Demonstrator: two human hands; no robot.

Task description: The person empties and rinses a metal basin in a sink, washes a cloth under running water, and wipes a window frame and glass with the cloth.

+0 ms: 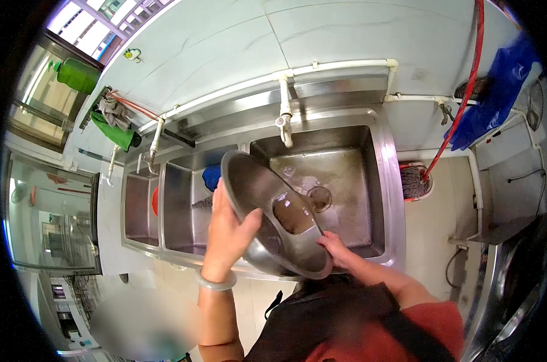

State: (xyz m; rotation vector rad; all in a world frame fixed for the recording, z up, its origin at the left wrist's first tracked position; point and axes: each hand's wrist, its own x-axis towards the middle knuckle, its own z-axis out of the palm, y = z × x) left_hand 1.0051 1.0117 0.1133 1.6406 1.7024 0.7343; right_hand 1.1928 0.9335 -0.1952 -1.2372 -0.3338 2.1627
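Observation:
A large metal basin [249, 181] is held tilted over the front of the sink, its opening facing the right-hand sink compartment [352, 175]. A little brownish liquid shows in the bottom of the basin. My left hand [228, 226], with a pale bangle at the wrist, presses on the basin's left side, its thumb over the rim. On the opposite side, the fingers of my right hand [334, 246] are closed on the rim. Wet residue lies around the round drain [319, 198], below a white tap [284, 127].
In the middle compartment lies a blue cloth [212, 177]; a red object [155, 200] is in the left one. White pipes [340, 65] run along the tiled wall. A mop [415, 180] stands in a bucket at the right, near a hanging blue sheet [496, 90]. Green cloth [113, 130] hangs at the left.

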